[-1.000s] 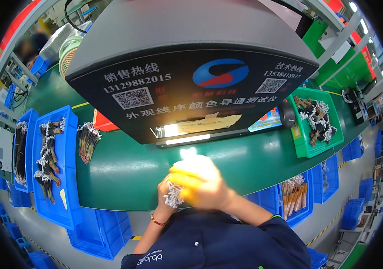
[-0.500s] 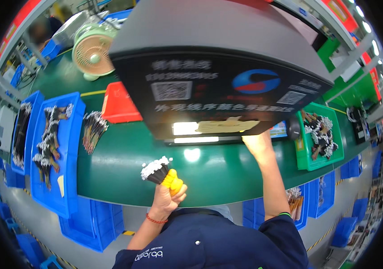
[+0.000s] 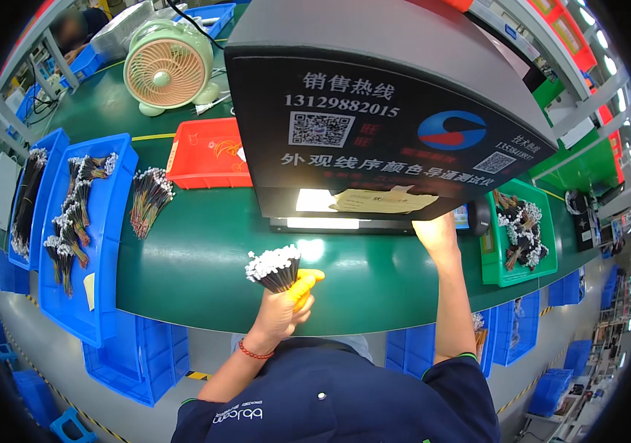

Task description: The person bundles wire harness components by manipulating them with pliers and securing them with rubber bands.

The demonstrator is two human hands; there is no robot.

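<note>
My left hand (image 3: 286,308), with yellow covers on some fingers, is closed around a bundle of black wires with white connectors (image 3: 275,267). It holds the bundle above the near edge of the green table, connector ends up. My right hand (image 3: 436,230) reaches under the large dark box-shaped tester (image 3: 396,96), at the right end of its lit opening. The box hides its fingers, so what they touch does not show. A tan paper label (image 3: 382,201) hangs at the lower edge of the tester, left of my right hand.
On the green table (image 3: 197,273) lies another wire bundle (image 3: 151,203), beside a blue tray (image 3: 112,244) of bundles. A red tray (image 3: 212,179) and a green-and-pink fan (image 3: 164,70) stand behind. At right is a green tray (image 3: 511,279) holding wires. A co-worker sits far left.
My view has shifted slightly. My left hand has turned the wire bundle more upright, showing more of its white connector ends. My right hand stays under the tester.
</note>
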